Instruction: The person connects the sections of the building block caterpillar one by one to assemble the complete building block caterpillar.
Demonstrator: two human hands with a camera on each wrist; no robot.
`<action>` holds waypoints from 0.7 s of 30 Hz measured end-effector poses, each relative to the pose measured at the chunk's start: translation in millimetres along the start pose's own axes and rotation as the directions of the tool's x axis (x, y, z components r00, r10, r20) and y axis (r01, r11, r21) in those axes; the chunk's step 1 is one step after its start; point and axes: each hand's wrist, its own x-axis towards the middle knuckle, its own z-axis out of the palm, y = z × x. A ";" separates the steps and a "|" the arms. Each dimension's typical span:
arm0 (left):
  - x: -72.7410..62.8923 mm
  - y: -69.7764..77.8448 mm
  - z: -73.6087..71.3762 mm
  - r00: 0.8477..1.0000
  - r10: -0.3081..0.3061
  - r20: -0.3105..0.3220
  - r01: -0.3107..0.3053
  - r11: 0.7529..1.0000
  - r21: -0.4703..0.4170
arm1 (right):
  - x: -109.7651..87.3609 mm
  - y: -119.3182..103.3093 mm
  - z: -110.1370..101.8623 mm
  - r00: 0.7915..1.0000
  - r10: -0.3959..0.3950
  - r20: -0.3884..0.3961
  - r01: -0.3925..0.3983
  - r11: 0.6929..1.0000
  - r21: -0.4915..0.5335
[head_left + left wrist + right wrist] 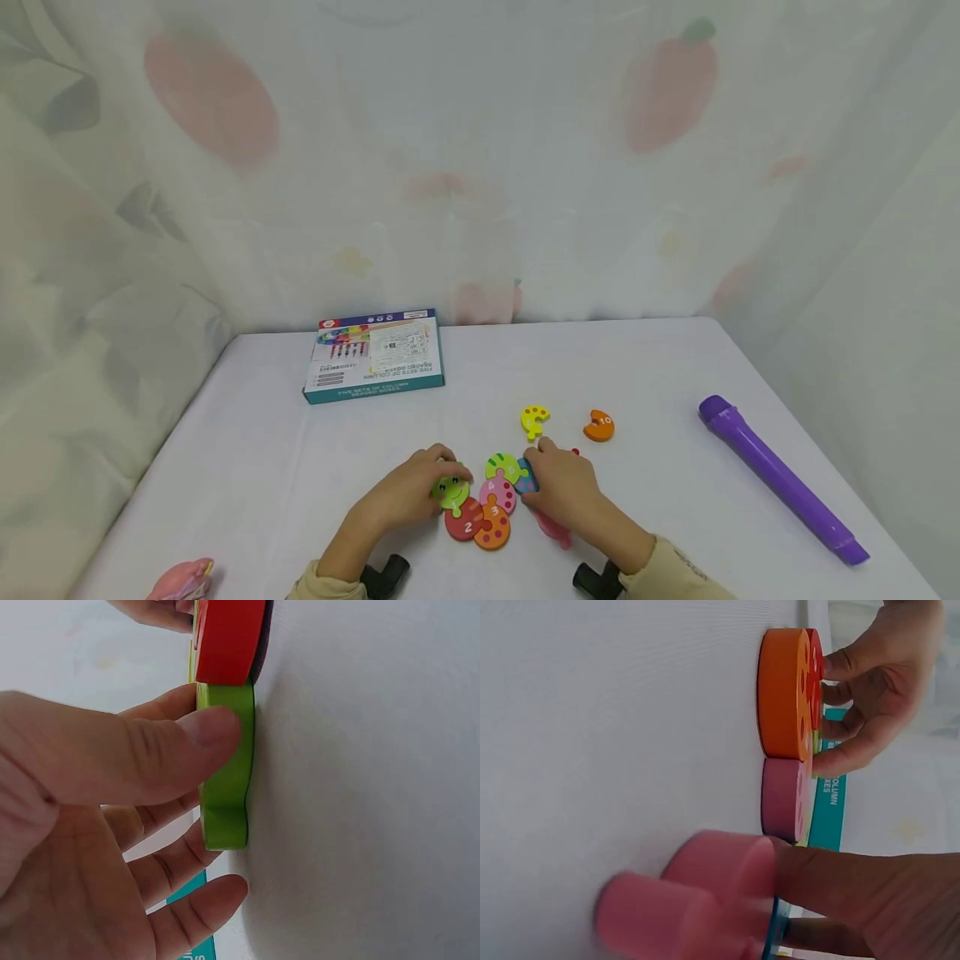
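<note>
In the head view my left hand [405, 493] pinches the green smiling-face puzzle piece [452, 495] at the end of a caterpillar chain; the left wrist view shows the thumb on its side. Joined to it run a red piece [462, 525] numbered 2, an orange one [492, 528], a pink one [497, 495] and a green one [502, 467]. At the chain's other end my right hand [564, 481] pinches a blue piece [528, 478], partly hidden by the fingers. A loose pink piece [553, 529] lies partly under that hand.
Beyond the right hand lie a yellow piece [534, 422] and an orange piece [599, 427] numbered 10. A flat box [375, 358] rests at the back, a purple tube [783, 479] on the right. Near the front left is a pink toy [182, 580].
</note>
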 end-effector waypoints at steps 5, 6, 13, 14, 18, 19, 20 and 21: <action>1.9 -0.2 -0.5 1.000 0.006 0.003 -0.006 1.000 0.009 | -3.0 11.2 -5.6 0.999 -0.034 -0.019 0.035 0.997 0.072; 2.0 -0.1 -0.7 1.000 0.007 0.003 -0.007 1.000 0.012 | -3.7 14.6 -7.9 0.999 -0.033 -0.040 0.037 0.995 0.088; 1.1 1.5 -3.5 1.000 -0.001 0.010 0.001 1.000 0.009 | 8.8 39.1 -22.9 0.980 -0.052 -0.195 0.076 0.990 0.117; 0.9 1.7 -3.7 1.000 -0.002 0.011 0.002 1.000 0.007 | 14.3 42.2 -23.9 0.978 -0.079 -0.195 0.100 0.990 0.100; 0.5 1.6 -3.4 1.000 -0.006 0.018 0.006 1.000 -0.009 | 39.6 49.6 -24.9 0.975 -0.194 -0.105 0.195 0.981 0.003; 0.4 1.5 -3.1 1.000 -0.005 0.018 0.006 1.000 -0.011 | 45.3 49.8 -24.7 0.975 -0.212 -0.065 0.212 0.977 -0.011; 0.3 1.6 -2.9 1.000 -0.003 0.018 0.004 1.000 -0.013 | 50.4 49.7 -24.3 0.974 -0.227 -0.028 0.226 0.974 -0.018; 0.3 1.8 -2.7 1.000 -0.002 0.018 0.002 1.000 -0.014 | 54.6 49.2 -23.4 0.973 -0.230 0.008 0.230 0.973 -0.027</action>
